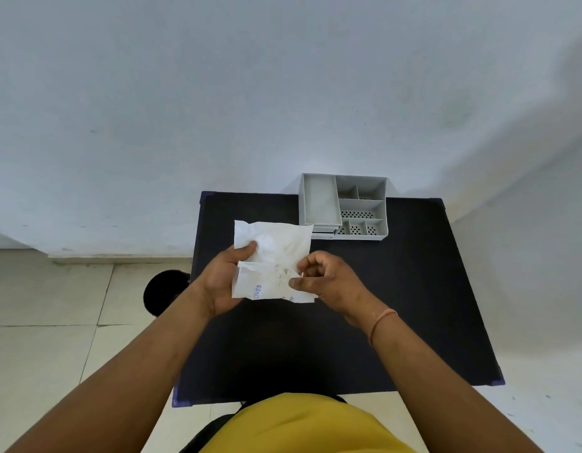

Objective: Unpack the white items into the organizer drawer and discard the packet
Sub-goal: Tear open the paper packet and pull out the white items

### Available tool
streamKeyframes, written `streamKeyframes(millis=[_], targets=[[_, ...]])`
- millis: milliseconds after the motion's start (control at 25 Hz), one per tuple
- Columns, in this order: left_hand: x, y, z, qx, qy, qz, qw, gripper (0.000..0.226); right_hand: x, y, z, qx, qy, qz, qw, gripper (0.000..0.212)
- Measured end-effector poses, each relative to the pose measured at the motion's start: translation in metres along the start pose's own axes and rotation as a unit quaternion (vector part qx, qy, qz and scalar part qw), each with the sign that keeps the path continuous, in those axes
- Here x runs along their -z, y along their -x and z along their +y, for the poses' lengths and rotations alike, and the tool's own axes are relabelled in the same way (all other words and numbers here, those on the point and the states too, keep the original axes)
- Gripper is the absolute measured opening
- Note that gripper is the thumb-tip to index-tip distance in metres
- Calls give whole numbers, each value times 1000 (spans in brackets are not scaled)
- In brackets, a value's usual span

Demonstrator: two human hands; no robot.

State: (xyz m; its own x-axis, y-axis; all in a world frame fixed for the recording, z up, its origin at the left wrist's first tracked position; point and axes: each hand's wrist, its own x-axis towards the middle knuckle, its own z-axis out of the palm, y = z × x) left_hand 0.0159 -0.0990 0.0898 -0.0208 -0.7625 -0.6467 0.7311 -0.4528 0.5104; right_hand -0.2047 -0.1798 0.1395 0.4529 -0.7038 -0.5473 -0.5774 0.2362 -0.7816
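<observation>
A crumpled white paper packet [272, 259] with blue print is held above the dark table [397, 305], unfolded toward the wall. My left hand [222, 279] grips its left edge, thumb on top. My right hand [325, 277] pinches its right edge with thumb and fingertips. The grey organizer [344, 206] stands at the table's far edge, just beyond and right of the packet, with a large open tray on its left and several small compartments on its right. A drawer front shows low on its near left side. No white items are visible outside the packet.
A round black object [165, 291] sits on the tiled floor left of the table. A pale wall rises directly behind the table. My yellow shirt [302, 426] fills the bottom edge of the view.
</observation>
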Motion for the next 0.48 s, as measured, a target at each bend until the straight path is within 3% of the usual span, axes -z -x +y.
streamKeyframes(millis=[120, 240, 360, 480], targets=[[-11, 0, -8, -4, -2, -19, 1000, 55, 16, 9, 1, -25, -8, -59, 998, 24], [-32, 1, -17, -5, -92, -59, 994, 62, 40, 19, 6, -3, -14, -75, 997, 13], [-65, 2, -22, -22, -203, -68, 977, 65, 71, 27, 13, 18, -12, -81, 996, 14], [-96, 1, -30, -27, -190, -41, 981, 74, 96, 35, 19, 0, -68, -106, 992, 19]])
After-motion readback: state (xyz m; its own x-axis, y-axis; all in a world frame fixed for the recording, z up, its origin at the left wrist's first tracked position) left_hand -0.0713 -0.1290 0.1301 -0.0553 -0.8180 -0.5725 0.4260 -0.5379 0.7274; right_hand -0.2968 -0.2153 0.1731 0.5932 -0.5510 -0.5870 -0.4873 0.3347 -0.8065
